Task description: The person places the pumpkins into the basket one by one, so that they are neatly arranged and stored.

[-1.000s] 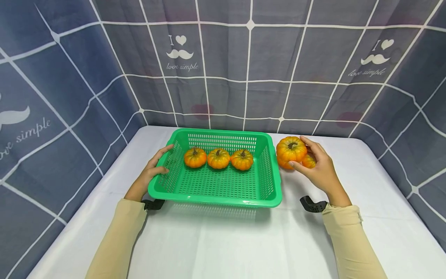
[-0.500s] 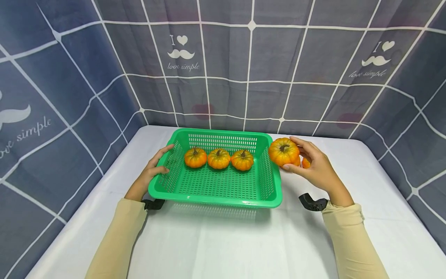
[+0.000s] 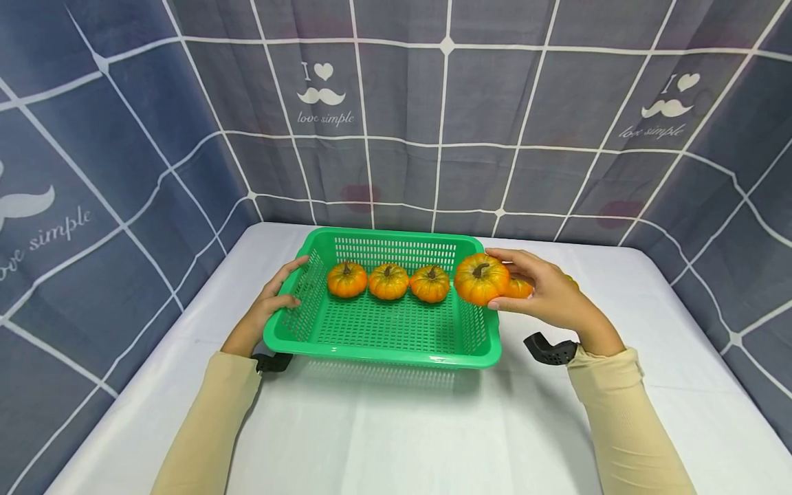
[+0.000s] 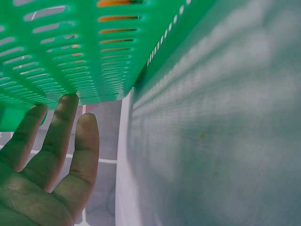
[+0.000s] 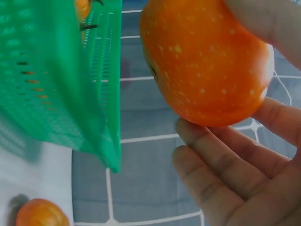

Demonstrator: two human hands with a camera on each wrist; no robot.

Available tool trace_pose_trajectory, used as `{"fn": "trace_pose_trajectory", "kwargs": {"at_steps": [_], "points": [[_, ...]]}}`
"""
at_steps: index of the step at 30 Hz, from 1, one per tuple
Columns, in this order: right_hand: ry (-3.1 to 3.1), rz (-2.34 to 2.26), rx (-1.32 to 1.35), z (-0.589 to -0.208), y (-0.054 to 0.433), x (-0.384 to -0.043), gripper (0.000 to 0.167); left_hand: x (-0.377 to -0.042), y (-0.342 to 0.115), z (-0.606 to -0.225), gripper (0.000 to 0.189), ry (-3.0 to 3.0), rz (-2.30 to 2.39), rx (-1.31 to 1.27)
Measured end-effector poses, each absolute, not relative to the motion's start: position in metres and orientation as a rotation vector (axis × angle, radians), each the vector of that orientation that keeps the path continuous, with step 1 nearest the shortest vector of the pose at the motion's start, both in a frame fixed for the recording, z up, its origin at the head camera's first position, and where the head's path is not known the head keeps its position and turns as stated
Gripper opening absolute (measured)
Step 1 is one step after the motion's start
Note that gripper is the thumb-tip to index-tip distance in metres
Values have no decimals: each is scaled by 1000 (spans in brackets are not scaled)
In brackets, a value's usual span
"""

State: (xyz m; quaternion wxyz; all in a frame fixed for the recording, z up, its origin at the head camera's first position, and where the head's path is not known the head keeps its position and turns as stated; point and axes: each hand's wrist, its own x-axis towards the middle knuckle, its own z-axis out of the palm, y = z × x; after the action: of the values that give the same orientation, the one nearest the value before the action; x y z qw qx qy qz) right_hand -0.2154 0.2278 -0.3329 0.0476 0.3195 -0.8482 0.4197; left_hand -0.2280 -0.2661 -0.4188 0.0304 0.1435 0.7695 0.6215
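Note:
A green plastic basket point(image 3: 380, 356) holds three small orange pumpkins point(image 3: 388, 282) in a row. My left hand point(image 3: 262, 309) grips its left side, thumb over the rim; in the left wrist view, several fingers point(image 4: 84, 155) extend along the outside of the perforated wall. My right hand point(image 3: 551, 297) holds another orange pumpkin point(image 3: 481, 279) between thumb and fingers, over the basket's right rim. From the right wrist view, this pumpkin's smooth underside point(image 5: 207, 66) shows, above the rim's level. Its stem points up in the head view.
Behind and beside my right hand, partly hidden, sit more pumpkins point(image 3: 521, 287) on the white-covered table point(image 3: 396, 440). A dark checked curtain point(image 3: 396, 172) closes off the back and both sides. Black wrist mounts point(image 3: 549, 349) jut inward from the sleeves.
My right hand has carried its pumpkin leftward, from beside the basket to over its right rim. The left hand and basket have stayed in place.

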Motion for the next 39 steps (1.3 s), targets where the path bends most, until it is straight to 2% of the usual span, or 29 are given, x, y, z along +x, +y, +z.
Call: {"fn": "trace_pose_trajectory", "kwargs": {"at_steps": [7, 14, 21, 39], "points": [[-2715, 1379, 1008, -320, 219, -220, 74, -226, -266, -418, 91, 2334, 1939, 427], [-2782, 1227, 1115, -317, 207, -231, 75, -228, -266, -420, 91, 2353, 1921, 432], [-2792, 1173, 1278, -318, 191, -240, 71, -228, -267, -420, 92, 2385, 1894, 424], [-2866, 1281, 1464, -325, 152, -256, 70, -228, -266, -418, 94, 2426, 1875, 452]]}}
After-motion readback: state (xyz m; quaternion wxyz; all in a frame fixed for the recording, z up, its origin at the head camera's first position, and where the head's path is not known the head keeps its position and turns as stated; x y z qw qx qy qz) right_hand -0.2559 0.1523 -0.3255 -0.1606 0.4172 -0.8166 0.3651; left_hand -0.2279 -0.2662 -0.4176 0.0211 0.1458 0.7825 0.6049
